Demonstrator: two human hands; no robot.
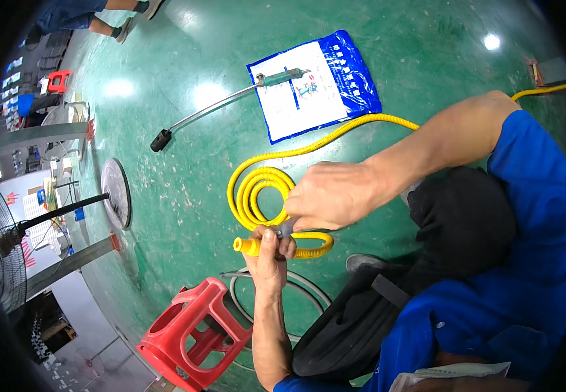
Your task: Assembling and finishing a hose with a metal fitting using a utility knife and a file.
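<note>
while both hands (pixel 296 219) pinching the yellow hose (pixel 257 189) end, green floor (pixel 185 215) open leftward, red stool (pixel 195 333) close below

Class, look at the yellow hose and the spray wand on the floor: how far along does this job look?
Done: the blue and white bag lies opened out, parts set out. In hand: the left hand grips the yellow hose near its end fitting while the right hand works there. Left: the spray wand lies on the green floor, apart from the hose.
</note>
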